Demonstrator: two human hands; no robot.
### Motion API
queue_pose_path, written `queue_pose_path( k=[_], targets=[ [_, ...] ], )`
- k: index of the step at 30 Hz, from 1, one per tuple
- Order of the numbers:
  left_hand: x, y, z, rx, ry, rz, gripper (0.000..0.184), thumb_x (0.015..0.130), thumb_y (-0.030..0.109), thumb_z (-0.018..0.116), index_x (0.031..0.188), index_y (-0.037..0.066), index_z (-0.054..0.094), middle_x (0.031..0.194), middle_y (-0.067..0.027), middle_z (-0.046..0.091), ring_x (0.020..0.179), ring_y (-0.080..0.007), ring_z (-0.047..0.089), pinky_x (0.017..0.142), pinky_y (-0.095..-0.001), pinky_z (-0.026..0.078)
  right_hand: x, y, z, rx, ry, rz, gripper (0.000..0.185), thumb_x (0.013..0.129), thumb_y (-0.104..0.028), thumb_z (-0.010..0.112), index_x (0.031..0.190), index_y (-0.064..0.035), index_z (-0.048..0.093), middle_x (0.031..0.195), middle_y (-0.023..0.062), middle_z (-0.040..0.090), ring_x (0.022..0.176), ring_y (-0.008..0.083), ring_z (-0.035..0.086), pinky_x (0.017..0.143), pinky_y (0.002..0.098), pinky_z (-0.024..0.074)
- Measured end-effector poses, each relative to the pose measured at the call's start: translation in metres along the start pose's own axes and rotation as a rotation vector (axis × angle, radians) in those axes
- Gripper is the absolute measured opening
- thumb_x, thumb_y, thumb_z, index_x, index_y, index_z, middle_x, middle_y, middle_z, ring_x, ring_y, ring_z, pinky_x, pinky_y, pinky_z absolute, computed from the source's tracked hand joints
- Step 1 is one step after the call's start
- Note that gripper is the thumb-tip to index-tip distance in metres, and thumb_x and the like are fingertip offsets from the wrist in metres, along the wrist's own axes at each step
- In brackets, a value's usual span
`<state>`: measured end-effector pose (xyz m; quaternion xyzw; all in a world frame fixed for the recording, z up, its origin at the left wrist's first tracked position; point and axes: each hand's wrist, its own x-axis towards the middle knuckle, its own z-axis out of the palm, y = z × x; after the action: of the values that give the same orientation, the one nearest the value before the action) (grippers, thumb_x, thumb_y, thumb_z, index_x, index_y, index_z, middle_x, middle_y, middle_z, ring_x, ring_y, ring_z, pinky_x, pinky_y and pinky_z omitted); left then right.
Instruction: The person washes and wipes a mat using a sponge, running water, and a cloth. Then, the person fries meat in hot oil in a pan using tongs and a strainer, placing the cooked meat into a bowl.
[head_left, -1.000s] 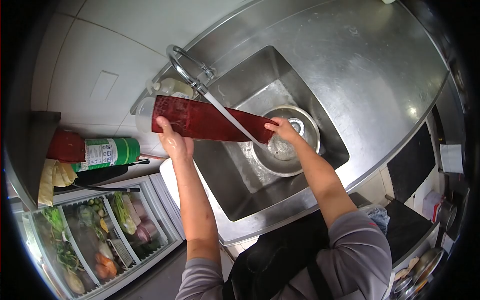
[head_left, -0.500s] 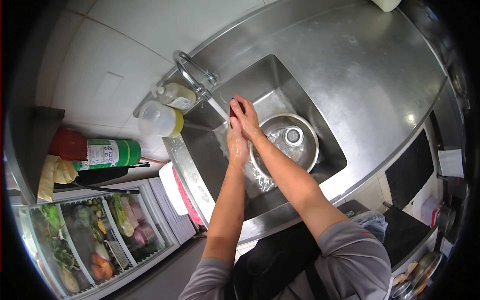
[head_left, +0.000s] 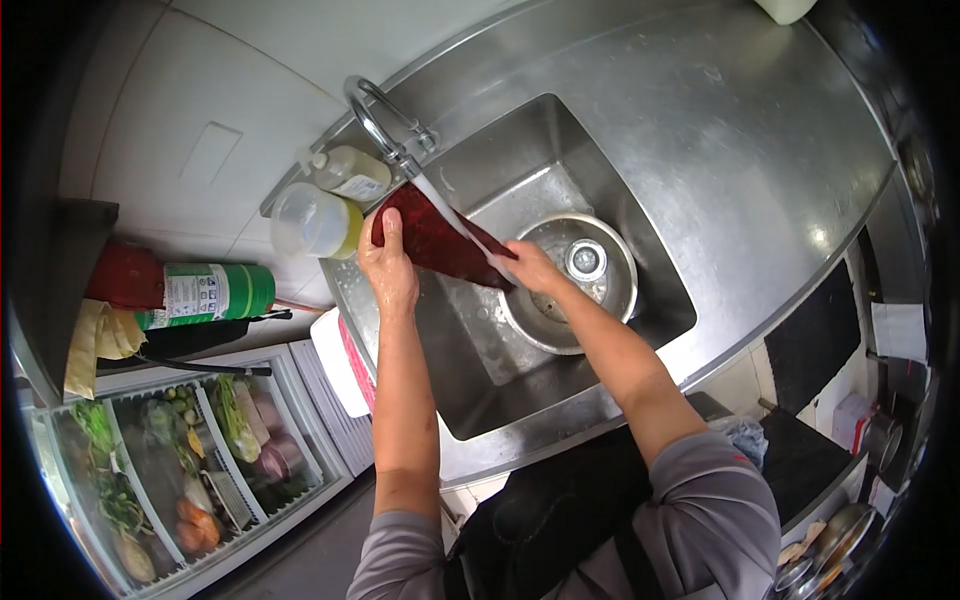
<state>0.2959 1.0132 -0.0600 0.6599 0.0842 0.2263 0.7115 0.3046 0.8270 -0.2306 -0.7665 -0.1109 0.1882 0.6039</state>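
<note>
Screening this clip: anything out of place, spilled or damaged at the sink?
Nothing stands out. Water from the tap runs over the dark red sheet between the left hand and the right hand, above the sink; the metal bowl sits inside it. No spill or damage shows; the sheet's fine surface is hard to judge.

Pump bottle (head_left: 352,174), pale, upright; beside it, clear container (head_left: 308,222), yellow at base. Green cylinder (head_left: 245,288), white label; red object (head_left: 125,278) adjoining. Yellowish cloth (head_left: 92,340), hanging. Divided chiller (head_left: 305,415), holding leafy greens (head_left: 120,500) and orange produce (head_left: 197,527). Far right: crumpled plastic bag (head_left: 745,442); metal pans (head_left: 848,530).
</note>
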Motion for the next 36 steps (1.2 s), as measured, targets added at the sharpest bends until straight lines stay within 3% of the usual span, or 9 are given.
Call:
queue_pose_path(
  k=[6,13,18,21,24,26,27,29,36],
  targets=[
    [-0.025,0.009,-0.004,0.591,-0.075,0.086,0.025,0.092,0.019,0.067,0.110,0.000,0.068,0.101,-0.0062,0.067,0.095,-0.0134,0.060,0.087,-0.0277,0.047,0.009,0.038,-0.023,-0.448,0.050,0.033,0.016,0.087,-0.015,0.060,0.088,-0.0005,0.067,0.081,0.0206,0.063,0.075,0.0363,0.061,0.073,0.0408,0.0490],
    [-0.040,-0.036,0.023,0.581,-0.155,0.042,0.010,0.088,0.007,0.068,0.094,0.000,0.065,0.085,-0.0107,0.068,0.077,-0.0166,0.064,0.072,-0.0307,0.051,0.107,-0.122,-0.025,-0.387,0.406,-0.506,0.014,0.087,-0.010,0.057,0.093,-0.0006,0.065,0.093,0.0188,0.065,0.091,0.0428,0.059,0.081,0.0463,0.0500],
    [-0.030,-0.040,0.021,0.598,-0.096,-0.021,0.009,0.088,0.006,0.066,0.092,0.000,0.061,0.082,-0.0120,0.069,0.075,-0.0172,0.065,0.070,-0.0318,0.051,0.163,-0.149,-0.013,-0.681,-0.136,-0.479,0.021,0.089,-0.019,0.061,0.103,-0.0038,0.062,0.102,0.0145,0.068,0.094,0.0343,0.064,0.082,0.0395,0.0520],
    [-0.034,-0.011,0.030,0.589,-0.191,-0.126,0.009,0.088,0.006,0.066,0.092,0.000,0.062,0.083,-0.0115,0.070,0.074,-0.0152,0.065,0.069,-0.0295,0.051,0.299,-0.020,0.048,-0.489,-0.317,-0.601,0.023,0.089,-0.024,0.062,0.105,-0.0068,0.062,0.097,0.0120,0.069,0.091,0.0269,0.066,0.080,0.0387,0.0523],
    [-0.032,-0.017,0.024,0.614,-0.217,-0.055,0.009,0.089,0.007,0.066,0.093,0.000,0.064,0.085,-0.0108,0.070,0.074,-0.0132,0.065,0.069,-0.0275,0.051,0.187,-0.148,-0.016,-0.228,-0.411,-0.299,0.028,0.089,-0.029,0.065,0.109,-0.0101,0.061,0.091,0.0071,0.065,0.082,0.0224,0.063,0.082,0.0395,0.0509],
    [-0.032,-0.019,0.016,0.554,-0.173,0.020,0.010,0.090,0.008,0.066,0.095,0.000,0.065,0.086,-0.0106,0.070,0.074,-0.0129,0.064,0.070,-0.0277,0.052,0.189,-0.130,-0.037,0.970,-0.333,0.078,0.040,0.084,-0.030,0.067,0.117,-0.0086,0.059,0.103,0.0029,0.061,0.084,0.0186,0.058,0.085,0.0387,0.0479],
    [-0.032,-0.018,0.011,0.494,-0.134,0.095,0.011,0.090,0.008,0.066,0.096,0.000,0.066,0.086,-0.0104,0.070,0.075,-0.0126,0.064,0.070,-0.0278,0.052,0.187,-0.118,-0.041,0.967,-0.331,0.076,0.040,0.084,-0.030,0.067,0.117,-0.0086,0.059,0.103,0.0029,0.061,0.084,0.0186,0.058,0.085,0.0387,0.0479],
    [-0.038,0.007,0.006,0.494,-0.118,0.048,0.013,0.091,0.010,0.066,0.098,-0.001,0.066,0.092,-0.0119,0.070,0.079,-0.0157,0.065,0.074,-0.0284,0.052,0.173,-0.099,-0.045,1.226,0.071,0.080,0.045,0.084,-0.036,0.067,0.122,-0.0146,0.054,0.099,0.0004,0.057,0.083,0.0180,0.054,0.084,0.0412,0.0465],
    [-0.051,0.082,0.014,0.530,-0.334,0.354,0.010,0.089,0.008,0.066,0.096,0.001,0.066,0.096,-0.0115,0.070,0.085,-0.0179,0.067,0.076,-0.0302,0.053,-0.034,-0.144,-0.045,0.328,-0.186,-0.257,0.046,0.085,-0.021,0.076,0.126,-0.0062,0.060,0.116,0.0037,0.065,0.103,0.0106,0.059,0.092,0.0296,0.0471]
  ],
)
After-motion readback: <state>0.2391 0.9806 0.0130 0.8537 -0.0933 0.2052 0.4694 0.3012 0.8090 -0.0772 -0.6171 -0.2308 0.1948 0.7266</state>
